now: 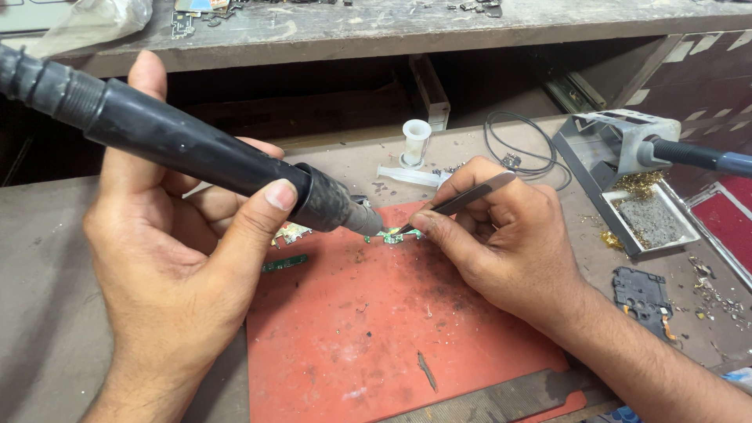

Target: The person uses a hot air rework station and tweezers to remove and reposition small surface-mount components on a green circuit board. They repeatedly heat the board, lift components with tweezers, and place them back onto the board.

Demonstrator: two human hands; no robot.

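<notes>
Worn grey bench [47,313] under you carries a red mat [376,329], with a soldering stand [627,157] off to the right. Your left hand [168,258] grips the black hot-air handpiece [180,141], nozzle over a small green circuit piece [394,235] on the mat. Your right hand [501,235] pinches tweezers [462,200] whose tips touch that piece.

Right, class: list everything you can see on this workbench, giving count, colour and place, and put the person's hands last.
hot-air handpiece: 1, black, in the left hand, nozzle over the small board
tweezers: 1, grey metal, in the right hand, tips at the small board
small circuit board: 1, green, top of the mat
board fragments: 2, green, mat's left edge
work mat: 1, red, bench centre
soldering iron stand: 1, grey, right, with sponge tray
wire: 1, black, coiled behind
plastic spool: 1, white, behind the mat
phone frame part: 1, dark, right
left hand: 1
right hand: 1
</notes>
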